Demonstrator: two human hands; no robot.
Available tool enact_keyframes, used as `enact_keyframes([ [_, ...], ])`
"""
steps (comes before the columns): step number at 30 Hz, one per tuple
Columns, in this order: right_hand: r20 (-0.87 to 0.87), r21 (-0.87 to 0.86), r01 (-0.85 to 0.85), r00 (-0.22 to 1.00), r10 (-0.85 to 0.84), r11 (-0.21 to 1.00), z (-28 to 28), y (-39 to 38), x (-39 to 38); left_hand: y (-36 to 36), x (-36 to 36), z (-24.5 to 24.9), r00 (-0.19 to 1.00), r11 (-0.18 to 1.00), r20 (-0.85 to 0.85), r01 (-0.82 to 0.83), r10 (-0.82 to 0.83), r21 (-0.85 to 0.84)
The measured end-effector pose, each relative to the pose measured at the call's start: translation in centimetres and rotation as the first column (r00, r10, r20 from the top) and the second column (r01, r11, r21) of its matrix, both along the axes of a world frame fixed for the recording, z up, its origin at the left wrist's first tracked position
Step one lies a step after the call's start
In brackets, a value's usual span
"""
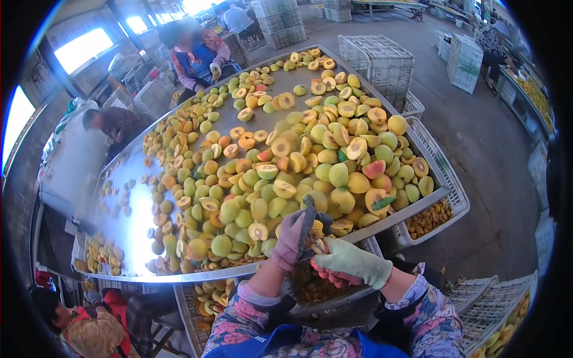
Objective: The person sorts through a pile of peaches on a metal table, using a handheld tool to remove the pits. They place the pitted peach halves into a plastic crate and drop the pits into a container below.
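1. A grey concrete floor spreads to the right of the long metal counter, whose bare end glares with reflected light.
2. Bright windows line the left wall, washed out by daylight.
3. White plastic crates stand just beside the counter; taller stacks rise farther back.
4. More daylight shows at the far end.

Left hand, right hand touching, beside fruit pile.

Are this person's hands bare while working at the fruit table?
No, the left hand is gloved in pinkish grey and the right hand in green.
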State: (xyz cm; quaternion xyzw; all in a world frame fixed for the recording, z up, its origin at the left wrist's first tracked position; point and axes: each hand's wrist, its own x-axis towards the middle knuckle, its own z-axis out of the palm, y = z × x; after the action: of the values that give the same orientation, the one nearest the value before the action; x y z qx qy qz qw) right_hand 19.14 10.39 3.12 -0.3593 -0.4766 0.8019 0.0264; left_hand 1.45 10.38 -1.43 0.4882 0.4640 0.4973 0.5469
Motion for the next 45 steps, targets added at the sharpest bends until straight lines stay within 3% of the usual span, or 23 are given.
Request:
enact_keyframes([
  [1,-0.001,0.001,0.002,1.0,-0.002,1.0,-0.2,0.2,0.2,-0.1,0.2,-0.1,0.998,0.998,-0.069,-0.001,0.005,0.066],
  [3,-0.098,-0.332,-0.004,0.995,-0.03,0.943,-0.6,0.5,0.7,-0.3,0.8,-0.2,0.992,0.983,-0.096,-0.069,0.086,0.169],
  [5,-0.117,-0.312,0.009,0.992,-0.048,0.95,-1.0,0.1,0.5,-0.5,1.1,-0.1,0.987,0.97,-0.051,-0.138,0.151,0.201],
  [7,-0.136,-0.285,0.025,0.989,-0.066,0.958,-1.2,0.0,0.6,-0.1,1.3,0.3,0.978,0.994,0.188,-0.103,0.094,0.038],
  [13,-0.242,-0.412,-0.056,0.969,-0.05,0.91,-0.8,-0.1,1.3,-0.3,1.4,0.8,0.986,0.999,0.164,0.036,-0.038,0.015],
  [15,-0.04,0.034,-0.008,0.999,0.009,0.999,0.4,-1.4,0.9,-0.1,2.0,0.9,0.961,0.992,0.271,-0.017,0.051,-0.127],
  [18,0.035,0.201,-0.052,0.998,0.046,0.978,1.1,-1.8,1.7,-0.5,2.5,2.3,0.883,0.906,0.424,-0.004,0.202,-0.423],
  [19,0.113,0.345,-0.148,0.987,0.115,0.927,0.7,-1.6,2.2,-1.0,2.8,2.8,0.89,0.943,0.409,-0.064,0.203,-0.327],
  [20,0.111,0.361,-0.156,0.986,0.124,0.919,0.8,-1.6,2.6,-1.0,2.5,2.4,0.963,0.989,0.238,-0.104,0.127,-0.105],
  [21,0.275,0.454,-0.354,0.928,0.25,0.817,1.0,-1.5,2.8,-1.1,2.1,2.0,0.99,0.983,0.051,-0.139,0.133,0.122],
  [22,0.445,0.509,-0.541,0.831,0.333,0.669,1.1,-1.4,3.1,-0.7,1.1,2.3,0.872,0.964,0.427,-0.158,0.237,-0.211],
  [24,0.636,0.656,-0.647,0.751,0.175,0.389,-2.5,-2.4,4.0,-3.0,-0.2,4.7,0.975,0.972,0.091,-0.189,0.203,-0.139],
  [25,0.768,0.552,-0.758,0.625,0.144,0.348,-5.3,-2.3,3.7,-4.1,-1.4,5.1,0.978,0.975,-0.063,-0.206,0.201,-0.083],
  [27,0.776,0.566,-0.761,0.622,0.108,0.318,-3.9,-2.3,4.4,-7.2,-3.9,5.7,0.904,0.968,-0.362,-0.251,0.227,-0.021],
  [30,0.767,0.585,-0.741,0.637,0.072,0.33,-1.4,-2.3,5.8,-12.5,-8.0,6.6,0.618,0.921,-0.728,-0.386,0.297,0.049],
  [32,0.694,0.667,-0.661,0.719,0.037,0.343,-0.3,-2.6,6.7,-15.8,-10.9,7.0,0.345,0.865,-0.928,-0.499,0.14,-0.055],
  [34,0.691,0.676,-0.657,0.723,0.022,0.333,-0.8,-2.4,7.0,-18.2,-12.9,7.1,0.109,0.731,-0.982,-0.656,-0.154,-0.187],
  [35,0.671,0.708,-0.648,0.741,0.02,0.282,-1.8,-2.3,7.0,-19.1,-13.8,6.9,0.106,0.73,-0.982,-0.657,-0.155,-0.187],
  [37,0.651,0.734,-0.639,0.759,0.03,0.23,-1.8,-2.0,7.1,-20.5,-15.4,6.3,-0.048,0.65,-0.856,-0.673,-0.515,-0.353],
  [40,0.672,0.679,-0.676,0.729,0.129,0.287,-0.1,-1.8,7.0,-20.9,-20.5,2.5,-0.08,0.607,-0.786,-0.684,-0.613,-0.404],
  [42,0.517,0.82,-0.512,0.854,0.053,0.257,-0.5,-1.8,7.3,-22.0,-24.3,-0.7,-0.034,0.517,-0.712,-0.711,-0.702,-0.476],
  [43,0.485,0.853,-0.489,0.872,0.07,0.181,-0.9,-1.7,7.5,-22.7,-23.5,-0.3,-0.019,0.498,-0.699,-0.717,-0.714,-0.488],
  [45,0.505,0.835,-0.51,0.859,0.08,0.208,-0.7,-1.9,7.7,-22.1,-21.3,1.2,0.02,0.536,-0.722,-0.656,-0.691,-0.531],
])
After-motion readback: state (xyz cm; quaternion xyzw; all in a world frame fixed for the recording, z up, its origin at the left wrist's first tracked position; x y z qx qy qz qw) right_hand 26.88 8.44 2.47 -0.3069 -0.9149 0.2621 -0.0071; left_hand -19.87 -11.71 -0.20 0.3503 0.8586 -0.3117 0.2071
